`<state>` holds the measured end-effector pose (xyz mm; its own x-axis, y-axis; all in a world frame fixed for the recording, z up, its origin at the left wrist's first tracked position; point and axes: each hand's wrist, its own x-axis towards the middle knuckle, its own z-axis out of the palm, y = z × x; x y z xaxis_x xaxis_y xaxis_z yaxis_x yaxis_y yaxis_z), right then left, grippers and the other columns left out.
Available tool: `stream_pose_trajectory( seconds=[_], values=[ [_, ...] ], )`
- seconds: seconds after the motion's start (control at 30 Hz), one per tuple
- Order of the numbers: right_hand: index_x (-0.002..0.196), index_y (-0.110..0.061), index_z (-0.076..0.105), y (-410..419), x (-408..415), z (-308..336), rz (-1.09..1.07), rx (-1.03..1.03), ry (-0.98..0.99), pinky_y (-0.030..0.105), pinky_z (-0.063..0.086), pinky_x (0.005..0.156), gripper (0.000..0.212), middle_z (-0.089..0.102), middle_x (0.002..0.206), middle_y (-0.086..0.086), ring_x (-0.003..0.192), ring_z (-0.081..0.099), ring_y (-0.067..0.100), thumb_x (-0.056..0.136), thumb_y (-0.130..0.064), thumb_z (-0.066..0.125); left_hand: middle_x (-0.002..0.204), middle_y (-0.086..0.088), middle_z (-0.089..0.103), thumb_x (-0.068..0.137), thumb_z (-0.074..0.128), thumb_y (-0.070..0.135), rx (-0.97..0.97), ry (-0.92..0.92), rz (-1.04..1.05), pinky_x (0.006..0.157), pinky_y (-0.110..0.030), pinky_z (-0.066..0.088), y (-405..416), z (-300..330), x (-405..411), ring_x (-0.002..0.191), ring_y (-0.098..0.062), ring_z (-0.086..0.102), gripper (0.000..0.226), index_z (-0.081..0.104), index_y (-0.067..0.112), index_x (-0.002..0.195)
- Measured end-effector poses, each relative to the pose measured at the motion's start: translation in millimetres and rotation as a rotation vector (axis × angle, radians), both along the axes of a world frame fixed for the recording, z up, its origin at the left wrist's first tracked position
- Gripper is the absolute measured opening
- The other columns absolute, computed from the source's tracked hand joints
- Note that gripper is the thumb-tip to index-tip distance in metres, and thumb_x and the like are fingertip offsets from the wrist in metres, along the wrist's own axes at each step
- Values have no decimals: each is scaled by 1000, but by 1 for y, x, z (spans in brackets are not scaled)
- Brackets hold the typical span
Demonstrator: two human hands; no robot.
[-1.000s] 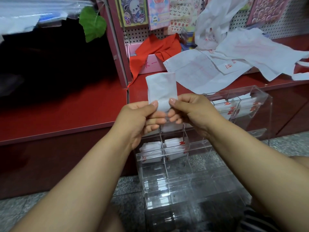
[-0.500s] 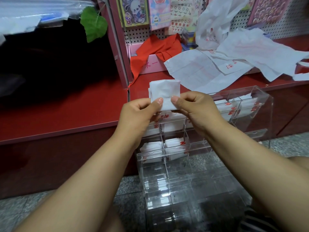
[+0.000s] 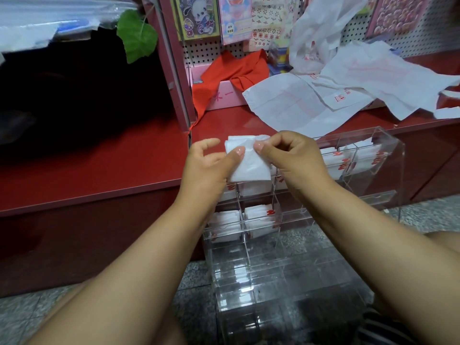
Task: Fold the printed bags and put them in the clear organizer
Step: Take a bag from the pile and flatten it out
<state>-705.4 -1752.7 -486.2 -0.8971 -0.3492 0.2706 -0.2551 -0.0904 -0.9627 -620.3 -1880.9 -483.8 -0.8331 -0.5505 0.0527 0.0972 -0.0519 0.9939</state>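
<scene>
Both hands, left hand and right hand, are pinching the folded bag at frame centre, directly above the clear organizer, whose open compartments are lying just below it.

Shelf: red ledge
Cloth: red fabric draped over pink box
Leaf: green, hanging upper left
Pegboard: sticker cards hanging
</scene>
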Motion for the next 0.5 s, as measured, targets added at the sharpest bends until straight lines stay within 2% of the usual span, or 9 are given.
stream_pose_trajectory(
  seconds=[0.07, 0.13, 0.23, 0.33, 0.43, 0.5],
  values=[
    [64, -13, 63, 0, 1, -1, 9, 25, 33, 35, 48, 70, 19, 62, 67, -1, 68, 56, 14, 78, -14, 76, 80, -3, 75, 85, 72, 11, 29, -2, -16, 65, -28, 56, 1, 0, -2, 70, -14, 70, 27, 60, 12, 109],
    [74, -16, 59, 1, 1, 1, 43, 33, 16, 30, 44, 64, 19, 55, 65, 1, 64, 50, 14, 78, -10, 76, 73, -5, 73, 87, 70, 6, -45, 10, -24, 61, -26, 52, 2, -2, -3, 63, -14, 65, 6, 67, 7, 92],
    [92, -18, 62, 8, -5, 8, 130, 100, -28, 26, 44, 63, 19, 57, 70, 9, 66, 53, 17, 81, -11, 75, 71, -10, 67, 87, 71, 8, -151, 37, -20, 62, -34, 46, 4, -6, -3, 66, -19, 57, 8, 65, 6, 83],
    [83, -11, 69, 20, -10, 16, 131, 251, 66, 28, 50, 63, 2, 66, 77, 14, 69, 58, 18, 84, -12, 71, 66, 2, 68, 91, 67, 12, -246, 26, -51, 59, -29, 48, 9, -5, -6, 61, -11, 61, 7, 65, 12, 84],
    [78, -11, 71, 32, -18, 17, 101, 410, 194, 28, 51, 64, 7, 71, 79, 13, 68, 61, 18, 84, -14, 71, 59, 10, 59, 95, 61, 17, -387, -18, -57, 53, -24, 42, 15, -10, -12, 54, -5, 52, 14, 62, 18, 81],
    [76, -16, 71, 41, -25, 17, 95, 522, 259, 19, 47, 64, 8, 70, 76, 2, 67, 61, 3, 83, -16, 72, 63, 9, 54, 95, 60, 22, -552, -38, -56, 59, -26, 41, 17, -15, -18, 59, -9, 49, 24, 59, 26, 71]
  ],
)
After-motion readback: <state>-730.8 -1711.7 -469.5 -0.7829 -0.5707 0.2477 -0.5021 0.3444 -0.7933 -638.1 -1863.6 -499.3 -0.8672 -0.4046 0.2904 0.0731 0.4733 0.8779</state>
